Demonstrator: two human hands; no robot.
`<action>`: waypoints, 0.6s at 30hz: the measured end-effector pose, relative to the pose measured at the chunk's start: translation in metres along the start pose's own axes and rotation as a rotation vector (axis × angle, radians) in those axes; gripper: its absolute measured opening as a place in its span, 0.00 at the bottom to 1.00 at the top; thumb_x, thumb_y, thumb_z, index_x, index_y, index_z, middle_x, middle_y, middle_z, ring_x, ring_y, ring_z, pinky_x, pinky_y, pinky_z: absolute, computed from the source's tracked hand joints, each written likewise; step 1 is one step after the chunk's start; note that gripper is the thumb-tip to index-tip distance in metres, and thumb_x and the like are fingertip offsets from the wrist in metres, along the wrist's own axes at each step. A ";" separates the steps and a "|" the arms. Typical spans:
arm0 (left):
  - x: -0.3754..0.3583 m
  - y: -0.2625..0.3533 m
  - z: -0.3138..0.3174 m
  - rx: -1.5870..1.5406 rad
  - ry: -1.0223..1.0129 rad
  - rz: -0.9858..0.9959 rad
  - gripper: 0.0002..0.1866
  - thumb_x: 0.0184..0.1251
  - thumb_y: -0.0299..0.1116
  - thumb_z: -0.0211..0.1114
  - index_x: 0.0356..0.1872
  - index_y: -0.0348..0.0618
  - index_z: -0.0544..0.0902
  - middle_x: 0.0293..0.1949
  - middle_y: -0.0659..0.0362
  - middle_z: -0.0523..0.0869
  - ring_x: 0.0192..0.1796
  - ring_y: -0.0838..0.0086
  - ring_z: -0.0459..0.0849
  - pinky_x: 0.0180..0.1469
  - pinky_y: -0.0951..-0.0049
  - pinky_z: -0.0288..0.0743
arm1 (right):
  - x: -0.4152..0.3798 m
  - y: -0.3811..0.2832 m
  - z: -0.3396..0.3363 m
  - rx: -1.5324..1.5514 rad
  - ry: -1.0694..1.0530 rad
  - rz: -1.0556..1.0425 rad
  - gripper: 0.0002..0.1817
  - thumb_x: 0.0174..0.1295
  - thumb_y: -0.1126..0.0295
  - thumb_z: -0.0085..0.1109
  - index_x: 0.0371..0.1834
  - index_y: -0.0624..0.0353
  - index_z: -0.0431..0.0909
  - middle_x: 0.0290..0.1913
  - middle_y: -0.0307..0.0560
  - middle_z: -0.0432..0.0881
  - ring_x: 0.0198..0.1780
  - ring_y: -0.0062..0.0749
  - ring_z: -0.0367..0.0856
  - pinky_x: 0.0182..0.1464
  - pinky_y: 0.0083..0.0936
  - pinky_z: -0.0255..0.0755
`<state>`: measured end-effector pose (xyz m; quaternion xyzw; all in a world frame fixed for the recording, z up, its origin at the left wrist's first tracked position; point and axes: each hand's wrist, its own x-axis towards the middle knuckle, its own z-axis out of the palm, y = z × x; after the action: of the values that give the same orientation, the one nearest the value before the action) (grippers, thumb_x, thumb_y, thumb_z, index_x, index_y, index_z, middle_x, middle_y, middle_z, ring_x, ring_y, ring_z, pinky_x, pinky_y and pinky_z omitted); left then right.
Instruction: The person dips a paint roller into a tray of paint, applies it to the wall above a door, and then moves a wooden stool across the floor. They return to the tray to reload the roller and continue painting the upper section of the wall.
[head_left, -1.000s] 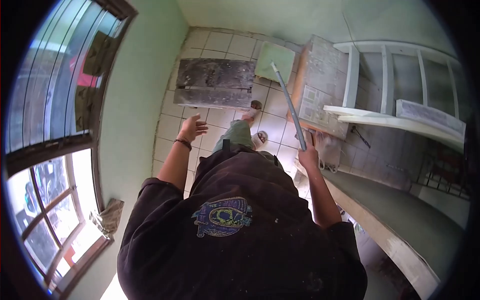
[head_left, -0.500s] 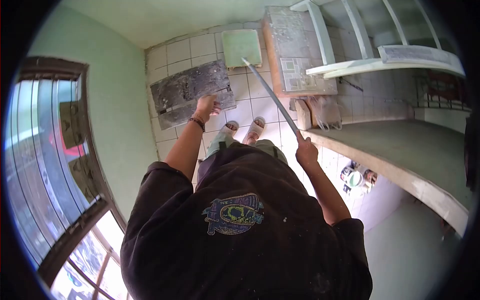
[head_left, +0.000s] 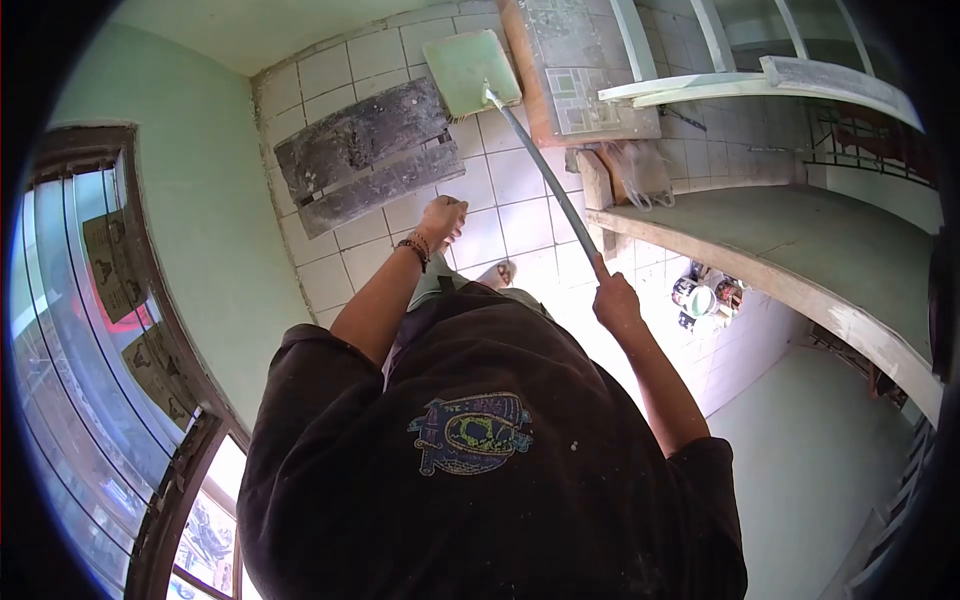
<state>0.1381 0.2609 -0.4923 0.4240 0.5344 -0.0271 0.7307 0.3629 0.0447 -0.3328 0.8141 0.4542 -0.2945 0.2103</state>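
My right hand (head_left: 617, 302) is closed around the near end of a long grey pole (head_left: 556, 187). From there the pole slants away to a whitish tip, which overlaps a pale green square piece (head_left: 462, 70) with a ragged, yellowish lower edge. My left hand (head_left: 442, 220), with bracelets at the wrist, hangs in front of my body with its fingers loosely curled and nothing showing in them. Beyond it lies a dark, worn wooden plank piece (head_left: 362, 150) on the tiled floor.
A tiled, orange-sided block (head_left: 575, 80) stands right of the green piece. White wooden rails (head_left: 715, 85) and a grey counter (head_left: 800, 225) run along the right. Under the counter edge are paint-stained tubs (head_left: 700, 298). A barred window (head_left: 100, 330) is at left.
The view has shifted, so floor objects sit higher in the picture. My left hand has moved toward my body, off the dark planks. The right hand keeps its hold on the pole.
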 end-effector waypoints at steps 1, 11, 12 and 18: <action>-0.004 -0.004 -0.004 0.003 -0.007 -0.017 0.16 0.63 0.41 0.56 0.37 0.35 0.76 0.28 0.55 0.80 0.24 0.72 0.79 0.22 0.72 0.74 | -0.007 0.000 0.003 -0.001 -0.014 0.014 0.37 0.54 0.77 0.46 0.70 0.49 0.50 0.37 0.63 0.73 0.37 0.52 0.79 0.41 0.41 0.74; -0.073 -0.035 0.030 -0.101 0.162 0.006 0.16 0.64 0.40 0.55 0.43 0.37 0.75 0.27 0.59 0.79 0.26 0.75 0.78 0.29 0.73 0.75 | -0.077 0.031 0.088 0.084 -0.012 -0.019 0.36 0.54 0.77 0.45 0.70 0.53 0.49 0.37 0.65 0.73 0.37 0.54 0.79 0.40 0.43 0.74; -0.075 -0.047 0.038 -0.109 0.145 0.024 0.15 0.65 0.40 0.54 0.43 0.37 0.75 0.27 0.59 0.79 0.26 0.75 0.78 0.29 0.74 0.75 | -0.086 0.035 0.099 0.098 -0.013 -0.016 0.36 0.54 0.77 0.45 0.70 0.53 0.49 0.37 0.65 0.73 0.37 0.54 0.79 0.40 0.43 0.74; -0.110 -0.114 0.088 -0.132 0.029 0.036 0.15 0.65 0.41 0.54 0.42 0.38 0.74 0.28 0.59 0.79 0.26 0.75 0.78 0.29 0.75 0.74 | -0.136 0.065 0.161 0.147 0.055 -0.029 0.32 0.55 0.77 0.45 0.67 0.57 0.53 0.35 0.64 0.75 0.36 0.53 0.80 0.38 0.41 0.75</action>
<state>0.1016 0.0852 -0.4650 0.3849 0.5380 0.0275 0.7494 0.3160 -0.1693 -0.3552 0.8284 0.4488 -0.3076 0.1331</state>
